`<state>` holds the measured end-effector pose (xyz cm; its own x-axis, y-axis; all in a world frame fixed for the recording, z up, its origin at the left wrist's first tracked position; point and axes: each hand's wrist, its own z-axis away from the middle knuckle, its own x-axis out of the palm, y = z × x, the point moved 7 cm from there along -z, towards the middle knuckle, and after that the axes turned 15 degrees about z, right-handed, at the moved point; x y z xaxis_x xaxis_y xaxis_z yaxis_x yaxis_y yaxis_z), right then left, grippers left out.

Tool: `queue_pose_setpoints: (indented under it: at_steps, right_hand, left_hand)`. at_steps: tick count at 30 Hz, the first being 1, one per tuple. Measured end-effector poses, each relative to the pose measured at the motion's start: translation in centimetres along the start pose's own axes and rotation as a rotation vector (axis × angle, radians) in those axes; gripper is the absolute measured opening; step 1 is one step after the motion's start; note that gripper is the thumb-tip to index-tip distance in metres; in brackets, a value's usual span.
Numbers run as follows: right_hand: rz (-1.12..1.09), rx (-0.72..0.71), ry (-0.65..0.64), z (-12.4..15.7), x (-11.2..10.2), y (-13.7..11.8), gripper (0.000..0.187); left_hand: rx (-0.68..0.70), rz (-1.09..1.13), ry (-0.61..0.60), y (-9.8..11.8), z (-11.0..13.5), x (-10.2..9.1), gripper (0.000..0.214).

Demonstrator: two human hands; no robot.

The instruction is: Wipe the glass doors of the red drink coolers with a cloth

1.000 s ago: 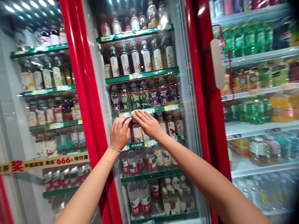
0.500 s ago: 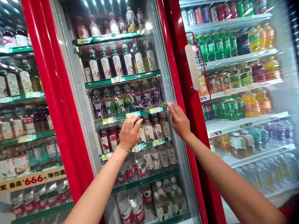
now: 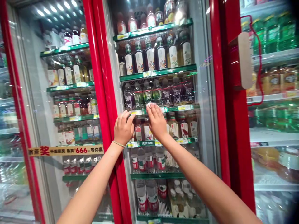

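In front of me stands a drinks fridge with a glass door [image 3: 205,130] and a red frame [image 3: 219,102]. My right hand [image 3: 157,120] lies against the glass with fingers together, pressing a small white piece [image 3: 148,105], perhaps a wipe, under its fingertips. Most of that piece is hidden by the fingers. To the left, my left hand [image 3: 123,127] is at the glass near the door's left edge, fingers slightly spread and holding nothing that shows. Behind the hands, bottles [image 3: 161,57] line the green-edged shelves [image 3: 158,72].
A wooden-faced handle [image 3: 245,62] juts out at the right, with a red cord [image 3: 260,62] beside it. Another fridge [image 3: 273,137] with green and orange bottles stands beyond. On the left fridge runs a printed strip [image 3: 66,150].
My right hand has slid left across the glass with the white piece, from the door's right side to nearer my left hand. My left hand is now closer to the left frame. The view has turned left.
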<state>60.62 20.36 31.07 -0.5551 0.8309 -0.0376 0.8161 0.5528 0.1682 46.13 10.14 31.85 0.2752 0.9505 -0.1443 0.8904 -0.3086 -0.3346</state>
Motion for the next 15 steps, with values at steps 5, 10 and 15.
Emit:
queue_pose_setpoints:
  at_steps: [5, 10, 15]
  right_hand:
    - [-0.081, -0.102, -0.037, -1.8, 2.9, -8.2, 0.064]
    - [-0.131, -0.262, -0.081, -0.1, 4.3, -13.9, 0.061]
    - [-0.143, -0.524, -0.093, 3.6, 3.2, -13.4, 0.057]
  left_hand:
    - [-0.033, -0.078, 0.039, -3.4, 2.9, -4.2, 0.047]
    - [-0.083, -0.088, 0.027, -5.0, 5.5, -6.0, 0.047]
    - [-0.142, -0.062, 0.070, -4.9, 7.8, -5.2, 0.043]
